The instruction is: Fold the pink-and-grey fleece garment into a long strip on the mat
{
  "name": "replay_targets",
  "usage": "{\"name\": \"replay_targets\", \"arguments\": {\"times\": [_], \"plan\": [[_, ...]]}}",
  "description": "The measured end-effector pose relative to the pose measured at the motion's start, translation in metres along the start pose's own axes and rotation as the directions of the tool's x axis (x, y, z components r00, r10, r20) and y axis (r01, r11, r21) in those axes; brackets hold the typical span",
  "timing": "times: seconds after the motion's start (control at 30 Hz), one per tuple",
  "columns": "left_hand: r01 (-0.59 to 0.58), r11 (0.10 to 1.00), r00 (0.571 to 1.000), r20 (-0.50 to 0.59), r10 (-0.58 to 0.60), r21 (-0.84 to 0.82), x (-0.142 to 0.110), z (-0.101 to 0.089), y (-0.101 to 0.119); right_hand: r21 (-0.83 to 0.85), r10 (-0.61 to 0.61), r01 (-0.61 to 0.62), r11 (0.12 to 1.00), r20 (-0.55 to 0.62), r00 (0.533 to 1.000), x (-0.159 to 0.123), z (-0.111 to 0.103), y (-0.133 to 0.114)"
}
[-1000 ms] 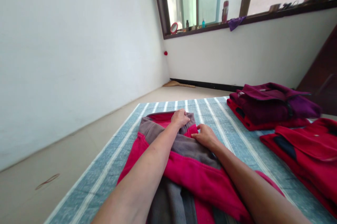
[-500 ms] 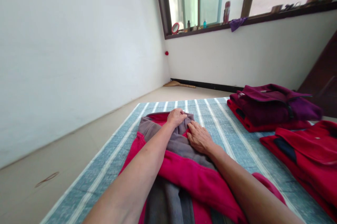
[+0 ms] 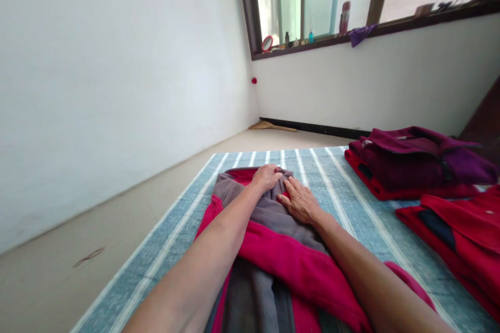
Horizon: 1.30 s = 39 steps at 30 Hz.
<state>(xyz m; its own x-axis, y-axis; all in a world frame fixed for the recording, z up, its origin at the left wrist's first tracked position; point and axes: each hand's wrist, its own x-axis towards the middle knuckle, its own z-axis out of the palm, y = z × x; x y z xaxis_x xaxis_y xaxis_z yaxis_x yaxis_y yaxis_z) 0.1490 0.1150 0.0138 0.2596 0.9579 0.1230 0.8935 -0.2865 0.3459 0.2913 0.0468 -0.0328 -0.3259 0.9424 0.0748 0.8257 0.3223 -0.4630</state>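
Observation:
My hands rest on a red and grey fleece jacket that lies folded on a blue-and-white striped mat. My left hand curls over the far folded edge of the grey fleece, and its fingers seem to hold that edge. My right hand lies flat on the grey fleece just beside it, fingers spread, holding nothing. My forearms hide much of the jacket's middle.
To the right on the mat lie a folded maroon garment on a red one and a folded red garment. A white wall runs along the left, beside a tiled floor. A small broom lies at the far wall.
My right hand has flattened and spread on the grey fleece, and the fleece looks smoother. My left hand stays at the far edge. The whole view has drifted slightly, with the room shifting right.

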Motion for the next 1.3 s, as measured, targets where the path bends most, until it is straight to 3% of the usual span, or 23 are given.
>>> {"name": "replay_targets", "arguments": {"times": [0.23,0.4,0.57,0.8,1.03,1.3], "plan": [[-0.058,0.997,0.997,-0.039,0.06,0.054,-0.048,-0.042,0.007,0.011,0.006,-0.006,1.0,0.003,1.0,0.002,0.005,0.003],[-0.029,0.997,0.996,-0.086,0.035,0.07,-0.099,-0.05,-0.013,0.01,0.018,-0.018,1.0,-0.012,1.0,0.002,0.01,0.004],[0.073,0.993,0.99,-0.128,-0.06,0.095,-0.121,-0.047,-0.044,0.016,0.014,-0.013,1.0,-0.046,0.999,-0.004,0.004,0.0],[0.049,0.994,0.996,-0.083,-0.041,0.101,-0.114,-0.04,-0.063,0.017,-0.032,0.033,0.999,-0.022,0.999,-0.052,-0.026,0.015],[0.016,0.991,0.996,0.082,-0.027,0.132,-0.079,-0.057,-0.063,0.064,0.122,-0.122,0.99,0.01,0.993,-0.105,-0.029,0.034],[0.033,0.976,0.951,0.294,-0.097,0.217,-0.052,-0.053,-0.065,0.014,0.231,-0.236,0.972,0.158,0.96,-0.116,-0.04,0.044]]}}
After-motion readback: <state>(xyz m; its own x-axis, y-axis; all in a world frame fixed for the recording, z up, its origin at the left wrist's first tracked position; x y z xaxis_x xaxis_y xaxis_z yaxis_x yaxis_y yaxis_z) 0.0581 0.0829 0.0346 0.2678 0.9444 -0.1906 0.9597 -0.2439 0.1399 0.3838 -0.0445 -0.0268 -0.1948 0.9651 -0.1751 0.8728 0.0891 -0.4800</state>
